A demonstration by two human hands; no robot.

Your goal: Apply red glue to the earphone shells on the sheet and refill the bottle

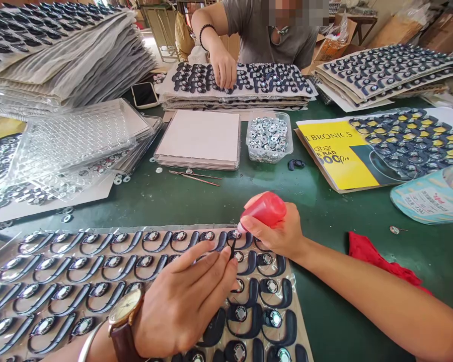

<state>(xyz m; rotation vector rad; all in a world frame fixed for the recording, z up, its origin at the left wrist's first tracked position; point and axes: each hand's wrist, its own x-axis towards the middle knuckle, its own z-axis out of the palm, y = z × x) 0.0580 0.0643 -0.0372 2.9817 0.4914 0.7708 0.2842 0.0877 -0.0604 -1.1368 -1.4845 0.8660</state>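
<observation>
My right hand point(283, 234) grips a small red squeeze bottle point(266, 209), its tip pointing down-left at a round metal disc in a black ear-hook part point(234, 235) at the sheet's far edge. My left hand point(191, 301), with a wristwatch point(124, 309), pinches a thin dark stick just beside the bottle's tip. Both hands hover over a sheet point(98, 271) carrying rows of black ear-hook parts with shiny discs.
Across the green table point(211, 201) a person's hand point(223, 68) works on another sheet of parts. Between us lie a stack of cardboard squares point(200, 138), a clear tub of metal discs point(269, 137), a phone point(144, 94), stacked trays at left, a red cloth point(377, 259).
</observation>
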